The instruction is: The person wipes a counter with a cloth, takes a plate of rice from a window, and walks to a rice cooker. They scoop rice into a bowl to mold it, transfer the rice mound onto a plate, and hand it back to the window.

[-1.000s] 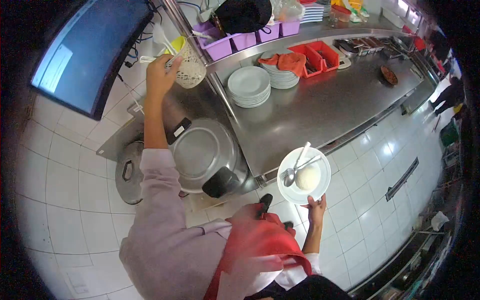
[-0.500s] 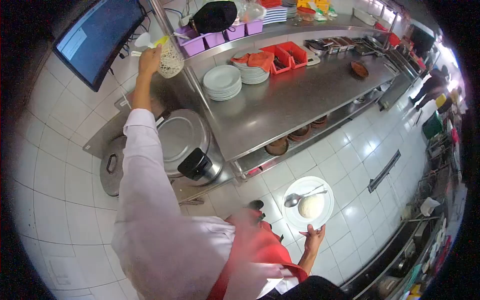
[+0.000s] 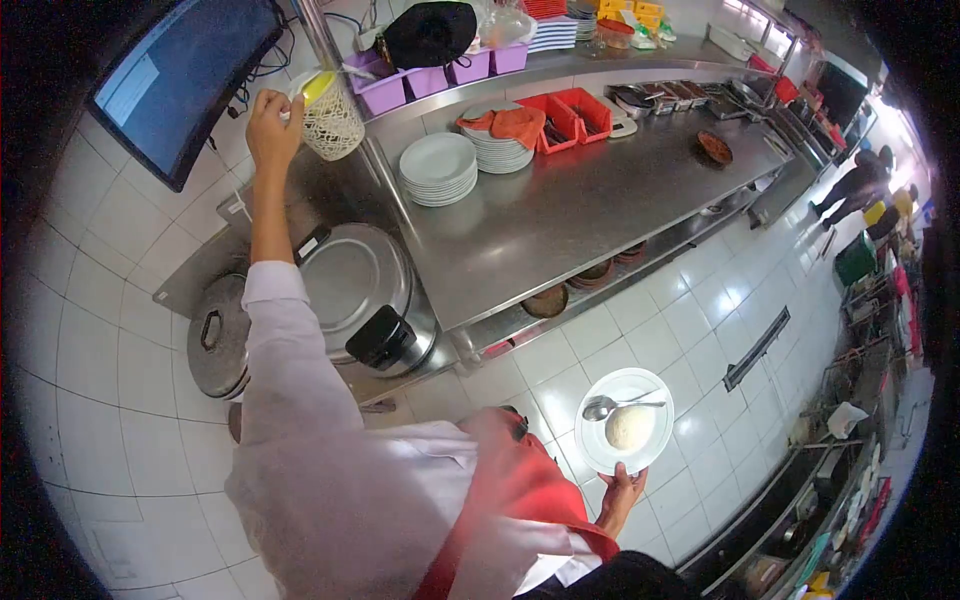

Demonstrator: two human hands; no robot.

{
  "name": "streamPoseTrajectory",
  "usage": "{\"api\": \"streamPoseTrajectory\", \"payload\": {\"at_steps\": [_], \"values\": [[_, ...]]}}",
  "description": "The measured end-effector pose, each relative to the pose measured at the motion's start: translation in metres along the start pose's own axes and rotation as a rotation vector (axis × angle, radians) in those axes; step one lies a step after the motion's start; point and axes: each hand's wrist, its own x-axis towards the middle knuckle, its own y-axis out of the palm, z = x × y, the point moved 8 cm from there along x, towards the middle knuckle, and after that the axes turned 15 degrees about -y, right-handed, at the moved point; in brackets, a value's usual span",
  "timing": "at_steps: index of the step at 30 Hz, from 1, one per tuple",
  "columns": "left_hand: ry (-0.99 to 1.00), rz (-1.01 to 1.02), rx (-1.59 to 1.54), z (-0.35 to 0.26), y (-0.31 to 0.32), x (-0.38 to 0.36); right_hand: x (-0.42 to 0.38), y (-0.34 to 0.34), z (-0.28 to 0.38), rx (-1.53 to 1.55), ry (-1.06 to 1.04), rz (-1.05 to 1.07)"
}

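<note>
My left hand [image 3: 272, 132] is raised at the upper left, its fingers curled beside the rim of a white lattice basket [image 3: 333, 130]. Between thumb and fingers shows a bit of a white utensil [image 3: 286, 115], mostly hidden by the hand. A yellow item [image 3: 318, 88] stands in the basket. Lower right, my right hand [image 3: 624, 490] grips the near edge of a white plate [image 3: 655, 455], thumb on top of the rim. On the plate sit a rounded mound of white rice [image 3: 628, 428] and a spoon [image 3: 600, 408] with another piece of cutlery lying alongside.
Below my left arm stand a large lidded pot [image 3: 355, 280] and a smaller lidded pot [image 3: 218, 345]. A steel counter [image 3: 560, 215] holds stacked white plates [image 3: 438, 165], an orange cloth [image 3: 515, 125] and red bins [image 3: 580, 115]. A monitor [image 3: 180, 90] hangs upper left. Someone [image 3: 860, 185] stands far right.
My left hand has shifted left and slightly down beside the basket; the white rounded utensil end seen above it is now at the basket. The plate in my right hand has moved slightly right and down.
</note>
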Motion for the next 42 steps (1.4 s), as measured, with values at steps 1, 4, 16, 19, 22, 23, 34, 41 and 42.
{"api": "streamPoseTrajectory", "payload": {"at_steps": [1, 4, 16, 19, 22, 23, 34, 41, 42], "values": [[-0.001, -0.001, 0.002, -0.001, -0.001, -0.002, 0.002, 0.012, 0.009, 0.074, 0.012, 0.012], [0.084, -0.039, 0.001, -0.011, -0.006, -0.010, 0.011, 0.031, 0.019, 0.128, -0.008, 0.052], [0.666, -0.505, -0.183, -0.071, -0.006, -0.053, 0.014, 0.025, 0.058, 0.133, 0.136, -0.222], [0.067, 0.131, -0.675, -0.195, 0.050, -0.132, 0.013, -0.006, 0.071, 0.268, -0.006, -0.325], [-0.005, 1.153, -0.837, -0.314, 0.144, -0.335, 0.006, -0.058, 0.104, 0.281, -0.051, -0.395], [0.208, 1.422, -0.479, -0.367, 0.110, -0.412, 0.001, -0.079, 0.121, 0.303, -0.074, -0.419], [0.162, 2.923, -0.703, -0.410, 0.028, -0.793, -0.054, -0.255, 0.194, 0.297, -0.273, -0.772], [0.936, 2.846, -0.524, -0.540, 0.010, -0.691, -0.080, -0.301, 0.200, 0.211, -0.485, -1.158], [0.977, 2.856, -0.540, -0.561, 0.009, -0.696, -0.086, -0.321, 0.203, 0.215, -0.498, -1.214]]}}
